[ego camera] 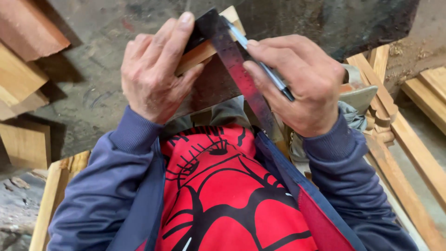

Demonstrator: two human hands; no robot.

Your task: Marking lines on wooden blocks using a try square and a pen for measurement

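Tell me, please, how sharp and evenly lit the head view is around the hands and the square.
Head view: soft daylight, no glare; left hand, right hand and metal square are sharp; a dark shadow lies beside the wood pieces at left; edges look stretched by the wide lens.

Hands (155, 69) steady square (241, 69), probably marking.

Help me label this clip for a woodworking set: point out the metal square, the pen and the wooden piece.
metal square (241, 76), head view, on the middle of its dark blade.
pen (274, 79), head view, on its shaft in the right hand.
wooden piece (197, 53), head view, on the face under the left fingers.
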